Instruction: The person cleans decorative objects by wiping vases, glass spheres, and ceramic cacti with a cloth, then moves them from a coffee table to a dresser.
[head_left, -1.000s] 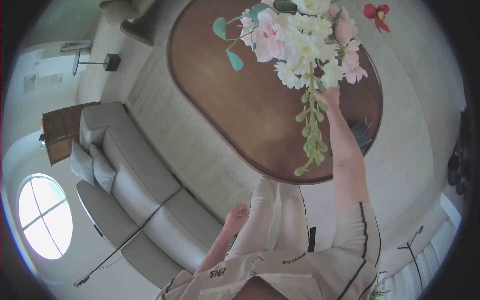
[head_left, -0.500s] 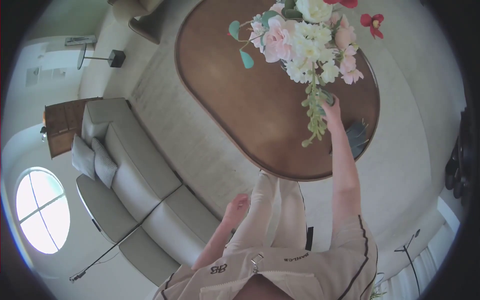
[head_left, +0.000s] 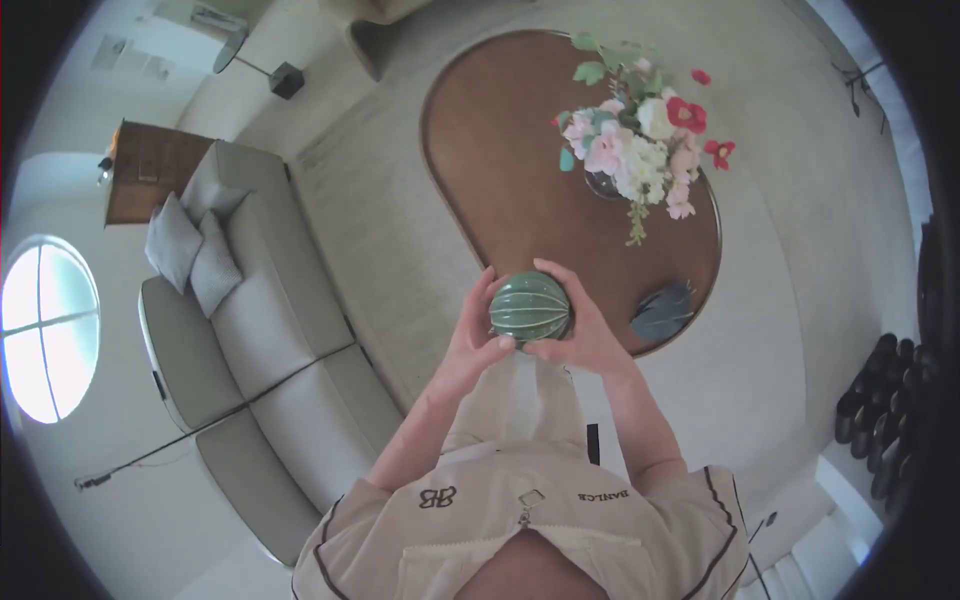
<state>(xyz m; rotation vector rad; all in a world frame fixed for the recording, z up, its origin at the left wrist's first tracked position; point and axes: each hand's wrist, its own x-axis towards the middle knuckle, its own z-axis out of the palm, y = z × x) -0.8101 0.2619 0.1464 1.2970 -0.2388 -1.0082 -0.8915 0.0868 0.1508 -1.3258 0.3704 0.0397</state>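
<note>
A round green ornament with pale ribs, like a ceramic cactus (head_left: 530, 307), is held in front of my body near the table's edge. My left hand (head_left: 476, 328) is curled around its left side, with the thumb at its lower edge. Around the right side my right hand (head_left: 578, 325) is wrapped, its fingers at the top and the thumb below. The ornament's underside is hidden. Beyond it stands the brown wooden table (head_left: 500, 150), bearing a vase of pink, white and red flowers (head_left: 640, 150).
A dark blue-grey spiky ornament (head_left: 664, 310) sits at the table's near right end. To the left runs a grey sofa (head_left: 265, 270) with two cushions (head_left: 190, 245). A wooden cabinet (head_left: 165, 165) stands behind it. Black rounded objects (head_left: 885, 410) are at the far right.
My right hand has come back from beside the flowers, bringing the green ornament. My left hand has risen from my side and now holds it too. The view has shifted.
</note>
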